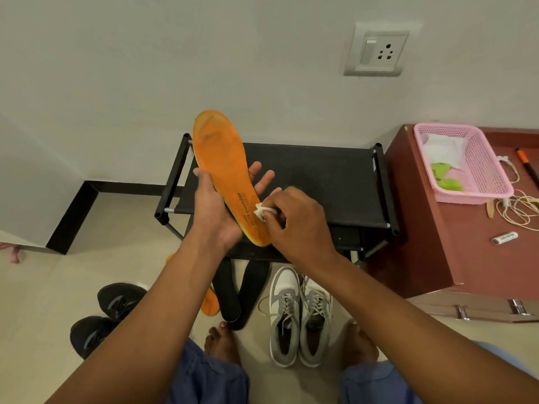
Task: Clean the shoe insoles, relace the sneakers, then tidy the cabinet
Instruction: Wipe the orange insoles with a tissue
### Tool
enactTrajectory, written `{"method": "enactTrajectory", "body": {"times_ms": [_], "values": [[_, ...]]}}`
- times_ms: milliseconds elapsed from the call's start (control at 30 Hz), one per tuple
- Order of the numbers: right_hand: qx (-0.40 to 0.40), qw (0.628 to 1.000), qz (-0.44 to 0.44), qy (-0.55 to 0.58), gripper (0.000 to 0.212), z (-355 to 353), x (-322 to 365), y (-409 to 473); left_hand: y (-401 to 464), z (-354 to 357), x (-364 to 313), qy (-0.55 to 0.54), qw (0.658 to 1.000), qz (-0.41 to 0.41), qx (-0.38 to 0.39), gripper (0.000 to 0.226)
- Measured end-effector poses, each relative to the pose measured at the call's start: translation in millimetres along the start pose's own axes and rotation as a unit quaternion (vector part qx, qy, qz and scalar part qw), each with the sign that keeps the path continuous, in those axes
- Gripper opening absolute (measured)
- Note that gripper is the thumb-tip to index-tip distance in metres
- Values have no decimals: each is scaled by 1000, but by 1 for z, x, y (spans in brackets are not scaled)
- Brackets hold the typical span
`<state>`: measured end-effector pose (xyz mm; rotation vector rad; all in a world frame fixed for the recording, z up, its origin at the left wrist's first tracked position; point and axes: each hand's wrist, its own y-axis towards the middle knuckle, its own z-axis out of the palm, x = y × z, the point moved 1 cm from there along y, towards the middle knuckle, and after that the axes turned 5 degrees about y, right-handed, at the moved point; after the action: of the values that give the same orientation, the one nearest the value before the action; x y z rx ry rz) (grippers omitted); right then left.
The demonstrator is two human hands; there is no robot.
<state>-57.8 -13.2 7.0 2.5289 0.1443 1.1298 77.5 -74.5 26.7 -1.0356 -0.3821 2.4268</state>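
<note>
My left hand [214,211] holds an orange insole [224,167] from beneath, toe end pointing up and away, above the black shoe rack [335,182]. My right hand [297,220] pinches a small white wipe [262,212] against the insole's heel end. On the floor below lie a second orange insole [210,304], partly hidden by my left arm, and two black insoles [242,290]. A pair of grey and white sneakers [300,313] with loose laces stands to their right. A pair of black sneakers [108,313] sits at the left.
A reddish-brown cabinet [431,237] stands at the right, carrying a pink basket [463,161] with white and green items, cream laces [519,205], a small white tube [504,238] and an orange-tipped stick [526,164]. My bare feet stand on the beige floor.
</note>
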Motion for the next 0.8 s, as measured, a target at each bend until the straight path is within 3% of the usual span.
{"method": "enactTrajectory", "body": {"times_ms": [300, 400, 500, 633, 800], "values": [[14, 996, -56, 74, 10, 8, 16, -6, -1, 2, 7, 80, 995, -33, 48, 89], [-22, 998, -39, 39, 8, 0, 10, 1, -7, 7, 14, 155, 982, -81, 75, 92], [-81, 996, -12, 19, 8, -16, -3, 15, -15, 17, 24, 227, 965, -93, 91, 76], [-154, 987, 36, 20, 7, -34, -19, 24, -22, 26, 34, 247, 955, -109, 123, 63], [-96, 994, 3, 56, 9, -24, -7, 15, -18, 24, 26, 239, 963, -81, 99, 77]]}}
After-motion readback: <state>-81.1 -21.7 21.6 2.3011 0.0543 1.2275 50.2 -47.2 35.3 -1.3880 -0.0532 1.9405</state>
